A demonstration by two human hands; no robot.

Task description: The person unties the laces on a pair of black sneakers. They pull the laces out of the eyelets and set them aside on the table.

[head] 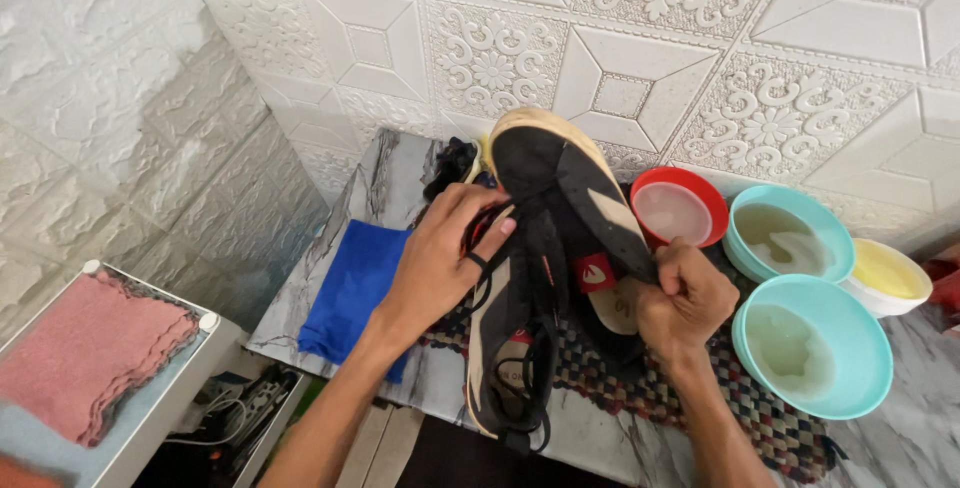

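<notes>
My left hand [440, 258] grips the side of a black sneaker [560, 198] with a cream sole, fingers curled over its laces. My right hand [685, 298] is closed on the sneaker's other side, near a red patch on the tongue. The shoe is held tilted, sole edge up, above a woven multicoloured mat [740, 408]. A second black shoe [505, 368] lies beneath it on the mat, its insole showing.
A marble-patterned tabletop [340, 238] carries a folded blue cloth [350, 293]. At right stand a red bowl [680, 208], two teal bowls of cloudy water [790, 238] [810, 348] and a yellow-filled white bowl [885, 273]. A pink towel [85, 353] lies on a white shelf at left.
</notes>
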